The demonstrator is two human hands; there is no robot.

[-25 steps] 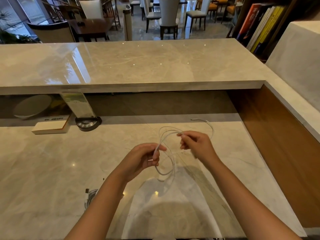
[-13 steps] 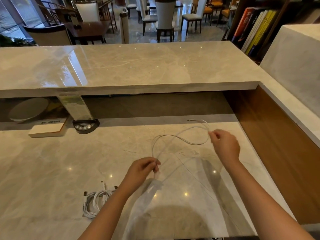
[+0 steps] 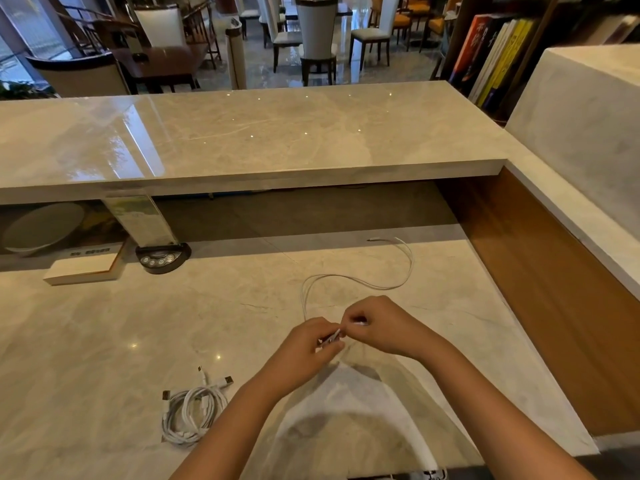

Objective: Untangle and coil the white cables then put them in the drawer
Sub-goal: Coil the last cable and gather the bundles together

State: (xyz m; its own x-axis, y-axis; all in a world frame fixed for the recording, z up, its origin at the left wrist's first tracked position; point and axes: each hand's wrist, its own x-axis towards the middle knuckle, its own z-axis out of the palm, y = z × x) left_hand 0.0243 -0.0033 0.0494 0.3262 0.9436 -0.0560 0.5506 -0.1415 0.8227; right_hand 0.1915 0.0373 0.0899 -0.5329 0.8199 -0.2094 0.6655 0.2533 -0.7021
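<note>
Head view, right hand [image 3: 384, 325] back beside left hand [image 3: 304, 351], both pinching white cable [image 3: 360, 280]

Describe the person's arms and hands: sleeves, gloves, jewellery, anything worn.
Both forearms are bare as far as the head view shows them; no sleeve edge comes into the picture. The left hand and right hand wear no gloves. No watch, bracelet or strap shows at either wrist, and no ring is visible on the fingers that show.

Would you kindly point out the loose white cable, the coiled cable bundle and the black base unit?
loose white cable [image 3: 360, 281]: head view, strand lying on the counter.
coiled cable bundle [image 3: 188, 415]: head view, middle of the coils.
black base unit [image 3: 162, 258]: head view, buttoned top.
</note>
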